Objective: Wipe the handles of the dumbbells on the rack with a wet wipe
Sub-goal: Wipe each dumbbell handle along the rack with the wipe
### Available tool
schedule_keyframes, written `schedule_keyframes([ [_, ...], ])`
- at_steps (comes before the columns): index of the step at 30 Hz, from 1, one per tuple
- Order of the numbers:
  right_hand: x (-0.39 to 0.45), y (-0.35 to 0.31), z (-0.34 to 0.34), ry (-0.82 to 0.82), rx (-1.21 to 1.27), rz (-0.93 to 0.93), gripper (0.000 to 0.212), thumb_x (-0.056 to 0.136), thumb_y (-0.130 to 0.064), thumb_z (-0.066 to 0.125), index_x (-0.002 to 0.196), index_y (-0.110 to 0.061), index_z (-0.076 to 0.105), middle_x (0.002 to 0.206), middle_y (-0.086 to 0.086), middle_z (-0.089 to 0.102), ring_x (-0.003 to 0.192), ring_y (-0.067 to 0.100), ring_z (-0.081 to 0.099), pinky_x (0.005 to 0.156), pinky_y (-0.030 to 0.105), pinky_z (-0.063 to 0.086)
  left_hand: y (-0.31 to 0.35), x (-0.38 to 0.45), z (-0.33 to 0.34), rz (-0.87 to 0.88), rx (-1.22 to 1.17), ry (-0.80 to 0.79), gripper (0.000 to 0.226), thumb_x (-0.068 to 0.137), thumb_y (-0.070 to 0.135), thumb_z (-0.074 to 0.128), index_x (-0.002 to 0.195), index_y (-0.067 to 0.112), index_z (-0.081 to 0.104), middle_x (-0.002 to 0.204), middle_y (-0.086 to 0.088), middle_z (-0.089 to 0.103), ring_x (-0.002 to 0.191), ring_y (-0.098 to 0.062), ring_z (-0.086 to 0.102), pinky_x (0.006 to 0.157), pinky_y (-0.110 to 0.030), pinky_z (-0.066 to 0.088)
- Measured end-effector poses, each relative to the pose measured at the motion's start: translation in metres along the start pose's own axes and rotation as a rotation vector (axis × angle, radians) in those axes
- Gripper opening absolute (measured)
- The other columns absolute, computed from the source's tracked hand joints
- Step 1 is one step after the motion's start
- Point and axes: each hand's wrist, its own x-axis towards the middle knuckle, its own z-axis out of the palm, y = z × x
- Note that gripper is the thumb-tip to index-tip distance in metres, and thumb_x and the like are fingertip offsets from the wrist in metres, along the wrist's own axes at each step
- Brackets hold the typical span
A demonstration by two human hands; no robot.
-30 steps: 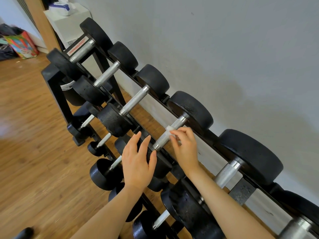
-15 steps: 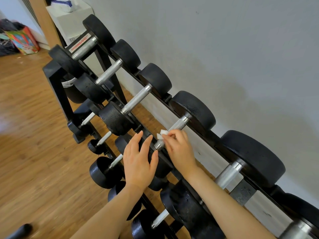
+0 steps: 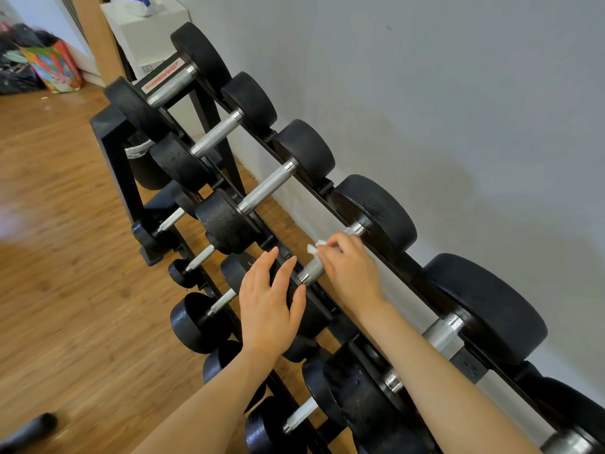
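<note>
Wooden floor (image 3: 55,257) seen across left of frame. Grey wall (image 3: 458,109) fills right and upper right. Colourful bag (image 3: 54,68) placed at upper left, dark bags (image 3: 16,77) just beside it. White box (image 3: 147,31) seen at top centre, wooden post (image 3: 98,37) left of it. Dark blurred object (image 3: 26,430) at lower left corner.

Red label (image 3: 162,77) on rack, illegible.

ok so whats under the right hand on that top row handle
The right hand presses a white wet wipe onto the dumbbell handle. Only a corner of the wipe pokes out; the rest, and the handle's middle, are covered by the fingers.
</note>
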Motion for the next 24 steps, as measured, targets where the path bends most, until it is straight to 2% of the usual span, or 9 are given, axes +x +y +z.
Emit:
schedule_keyframes([
  [2,0.000,-0.002,0.004,-0.016,-0.005,0.023,0.018,0.083,-0.016,0.074,0.100,-0.010,0.070,0.098,0.005,0.060,0.086,0.021,0.054,0.054,0.025,0.051,0.000,0.000,0.000,-0.002,0.001,-0.007,0.050,0.095,0.045,0.041,0.135,0.019,0.056,0.148,-0.009,0.044,0.137,-0.029,0.038,0.111,-0.042,0.025],
  [6,-0.003,-0.007,0.006,-0.040,-0.025,-0.066,0.018,0.082,-0.018,0.074,0.099,-0.010,0.070,0.095,0.004,0.062,0.086,0.021,0.055,0.054,0.026,0.052,0.000,0.000,0.001,-0.003,-0.007,-0.007,0.050,0.095,0.044,0.041,0.135,0.019,0.056,0.148,-0.009,0.044,0.137,-0.029,0.039,0.110,-0.041,0.025],
  [10,0.005,-0.002,0.001,0.027,0.007,0.046,0.018,0.088,-0.022,0.064,0.099,-0.011,0.073,0.096,0.001,0.066,0.089,0.019,0.057,0.062,0.025,0.053,-0.002,0.000,0.001,-0.001,-0.018,-0.002,0.048,0.095,0.044,0.043,0.133,0.019,0.058,0.147,-0.009,0.045,0.137,-0.028,0.039,0.110,-0.040,0.025],
  [14,-0.005,-0.009,0.007,-0.022,-0.014,-0.051,0.021,0.080,-0.014,0.076,0.100,-0.011,0.072,0.097,0.001,0.067,0.090,0.021,0.057,0.063,0.028,0.052,-0.001,0.000,0.002,-0.004,-0.017,-0.006,0.048,0.095,0.044,0.042,0.133,0.019,0.058,0.147,-0.009,0.045,0.137,-0.029,0.038,0.109,-0.042,0.027],
  [16,-0.005,-0.007,0.005,-0.023,-0.018,-0.086,0.023,0.081,-0.015,0.074,0.103,-0.010,0.072,0.098,0.002,0.068,0.090,0.021,0.058,0.063,0.029,0.052,-0.001,0.000,0.002,-0.006,-0.017,-0.004,0.048,0.095,0.044,0.042,0.133,0.020,0.058,0.147,-0.009,0.045,0.137,-0.028,0.039,0.109,-0.042,0.027],
  [19,-0.001,-0.001,0.002,0.019,0.004,-0.007,0.023,0.084,-0.019,0.068,0.106,-0.010,0.072,0.100,0.002,0.067,0.091,0.021,0.057,0.067,0.029,0.053,-0.002,0.000,0.002,-0.006,-0.011,-0.011,0.048,0.095,0.045,0.042,0.133,0.020,0.057,0.148,-0.008,0.044,0.138,-0.027,0.037,0.110,-0.041,0.025],
  [21,-0.002,-0.003,0.002,0.021,0.011,0.009,0.026,0.081,-0.016,0.074,0.106,-0.010,0.071,0.101,0.002,0.066,0.091,0.021,0.056,0.068,0.029,0.053,-0.002,-0.001,0.000,-0.006,-0.010,-0.023,0.049,0.096,0.046,0.041,0.135,0.021,0.056,0.149,-0.007,0.042,0.139,-0.026,0.036,0.111,-0.041,0.026],
  [24,-0.008,-0.013,0.003,-0.059,0.004,-0.097,0.027,0.078,-0.013,0.077,0.104,-0.010,0.071,0.100,0.003,0.066,0.091,0.022,0.057,0.065,0.030,0.053,-0.002,-0.001,-0.002,-0.002,-0.014,-0.054,0.051,0.097,0.049,0.037,0.139,0.024,0.051,0.153,-0.005,0.037,0.142,-0.024,0.032,0.113,-0.040,0.023],
])
